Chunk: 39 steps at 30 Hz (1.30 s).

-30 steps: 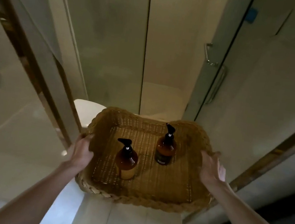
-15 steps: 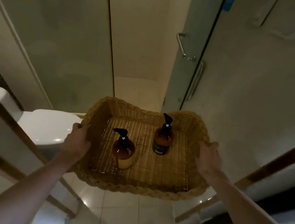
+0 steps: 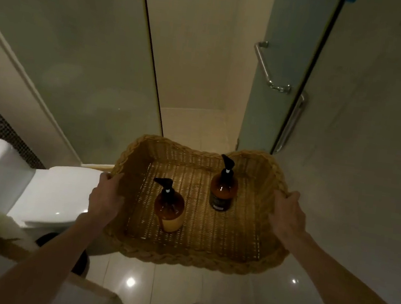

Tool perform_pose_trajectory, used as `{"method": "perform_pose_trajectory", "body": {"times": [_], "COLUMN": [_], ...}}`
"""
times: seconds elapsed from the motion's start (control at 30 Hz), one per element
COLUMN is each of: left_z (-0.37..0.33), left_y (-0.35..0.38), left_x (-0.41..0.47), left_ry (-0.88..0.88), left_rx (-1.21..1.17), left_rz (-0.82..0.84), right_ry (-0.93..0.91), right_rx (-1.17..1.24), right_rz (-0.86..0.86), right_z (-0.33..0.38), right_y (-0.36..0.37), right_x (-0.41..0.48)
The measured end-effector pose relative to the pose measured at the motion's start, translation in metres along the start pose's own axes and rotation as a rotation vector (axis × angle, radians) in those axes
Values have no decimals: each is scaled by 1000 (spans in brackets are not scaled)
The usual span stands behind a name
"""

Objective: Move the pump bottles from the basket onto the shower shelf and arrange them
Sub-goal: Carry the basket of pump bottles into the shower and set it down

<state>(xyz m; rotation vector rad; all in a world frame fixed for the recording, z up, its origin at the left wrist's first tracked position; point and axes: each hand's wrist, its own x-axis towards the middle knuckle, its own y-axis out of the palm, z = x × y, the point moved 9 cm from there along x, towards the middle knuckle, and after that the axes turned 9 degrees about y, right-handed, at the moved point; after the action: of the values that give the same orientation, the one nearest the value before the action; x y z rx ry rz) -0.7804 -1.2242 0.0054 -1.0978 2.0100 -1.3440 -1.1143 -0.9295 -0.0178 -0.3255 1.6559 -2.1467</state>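
I carry a woven wicker basket (image 3: 194,256) in front of me, above the floor. My left hand (image 3: 105,197) grips its left rim and my right hand (image 3: 287,215) grips its right rim. Two amber pump bottles with black pumps stand upright inside. One amber bottle with a pale lower part (image 3: 169,210) is near the middle-left. The other, darker bottle (image 3: 223,190) stands further back and to the right. No shower shelf is in view.
The shower opening lies straight ahead between a frosted glass panel (image 3: 79,61) on the left and an open glass door with a metal handle (image 3: 267,69) on the right. A white toilet (image 3: 38,190) stands at the left. Glossy floor tiles (image 3: 177,293) lie below.
The view has shifted left and closer to the shower entrance, with the toilet coming fully into sight. Both hands keep their hold on the basket, and the bottles stay upright.
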Motion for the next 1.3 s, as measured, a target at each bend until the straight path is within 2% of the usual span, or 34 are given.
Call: {"method": "perform_pose_trajectory", "body": {"times": [0.23,0.63,0.8,1.3], "left_z": [1,18,25,15], "left_y": [7,16,22,35], "left_x": [82,196,274,500], "left_ry": [-40,-68,-8,108], "left_rx": [-7,13,48,-55], "left_rz": [-22,-14,-6,51], "right_ry": [-36,-34,-7,139], "right_rx": [10,-64,-103,-108], "right_rz": [4,67,56,20], "right_z": [47,113,146,225], "right_y": [10,28,39,34], "right_x": [90,192,242,387]}}
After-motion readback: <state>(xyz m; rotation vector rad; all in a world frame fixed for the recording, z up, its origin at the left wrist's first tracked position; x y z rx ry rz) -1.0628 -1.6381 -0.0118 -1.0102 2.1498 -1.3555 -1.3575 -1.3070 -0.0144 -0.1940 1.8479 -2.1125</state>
